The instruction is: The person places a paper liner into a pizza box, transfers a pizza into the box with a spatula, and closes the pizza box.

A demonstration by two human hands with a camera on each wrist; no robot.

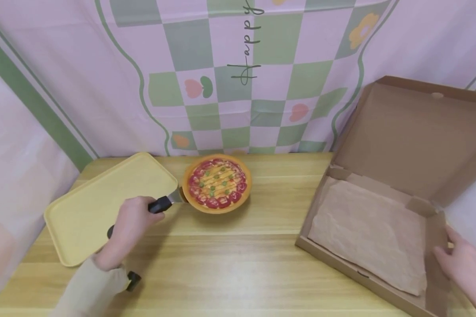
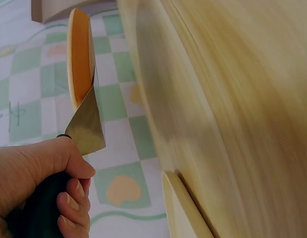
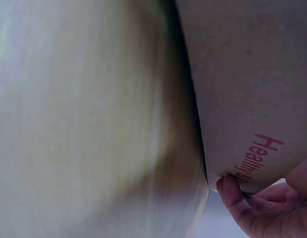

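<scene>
My left hand grips the black handle of a pizza server, its fingers wrapped round it in the left wrist view. On the server's metal blade rests a whole small pizza with red and green toppings, held above the table. At the right stands a brown cardboard pizza box with its lid raised; crumpled brown paper lines its base. My right hand pinches the box's right side wall. Red lettering shows on that wall in the right wrist view.
A pale yellow tray lies at the table's left, partly under my left arm. The wooden table stretches between tray and box. Behind it hangs a checkered cloth. A black object shows beside my left sleeve.
</scene>
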